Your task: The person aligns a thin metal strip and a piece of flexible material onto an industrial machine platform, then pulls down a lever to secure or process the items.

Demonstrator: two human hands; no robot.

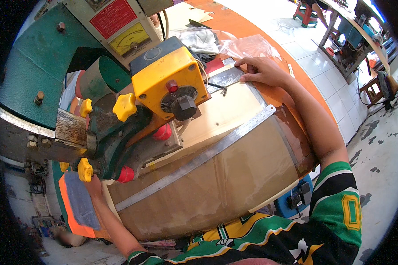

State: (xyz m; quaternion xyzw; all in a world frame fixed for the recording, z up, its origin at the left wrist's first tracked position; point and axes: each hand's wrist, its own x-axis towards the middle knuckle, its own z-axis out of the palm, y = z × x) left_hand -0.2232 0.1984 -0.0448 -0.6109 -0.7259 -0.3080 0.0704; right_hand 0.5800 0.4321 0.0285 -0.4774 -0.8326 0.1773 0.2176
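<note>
My right hand (266, 72) reaches to the far right of the work surface. Its thumb and forefinger are apart, their tips at the end of a flat grey metal strip (227, 78). My left hand (93, 187) is at the left, beside a yellow knob of the machine; its fingers are hidden behind the machine. A long steel ruler (199, 160) lies slantwise across a brown sheet (208, 187) with a shiny clear cover. Beyond the ruler is a pale cream board (227, 112), partly beneath the machine head.
A green press-like machine (35, 75) with a yellow control box (168, 79) and a dial gauge (130, 39) overhangs the left and middle. Crumpled clear plastic (252, 47) lies on the orange table (243, 24). A grey-and-orange pad (80, 201) is at left. Another workbench (347, 39) stands far right.
</note>
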